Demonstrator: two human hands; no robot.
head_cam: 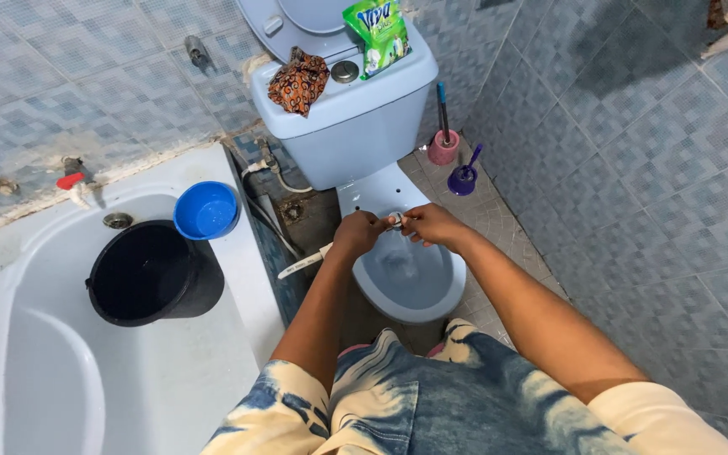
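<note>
Something small and pale, with a silvery glint [395, 221], sits pinched between our two hands above the open toilet bowl [410, 291]; it is too small and too covered by our fingers for us to tell what kind of thing it is. Our left hand [357, 232] has its fingers curled together on one end of it, and our right hand [433, 225] has its fingers closed on the other end, so the two hands nearly touch over the bowl. A white handle [303, 265] pokes out below our left wrist, beside the bowl. The pale blue bowl holds a little water at its bottom. Behind it, the cistern [355, 126] carries a brown patterned cloth [298, 82] and a green packet [378, 35] on its lid. On the tiled floor to the right of the cistern we see a pink holder [443, 148] with a dark brush handle standing in it, and just beside it a purple holder [463, 180] with a purple handle in it. To our left, in the white bathtub [170, 388], stands a black bucket [153, 274] whose inside looks dark, and a blue bowl [206, 211] rests on the tub's edge, touching the bucket's rim.
</note>
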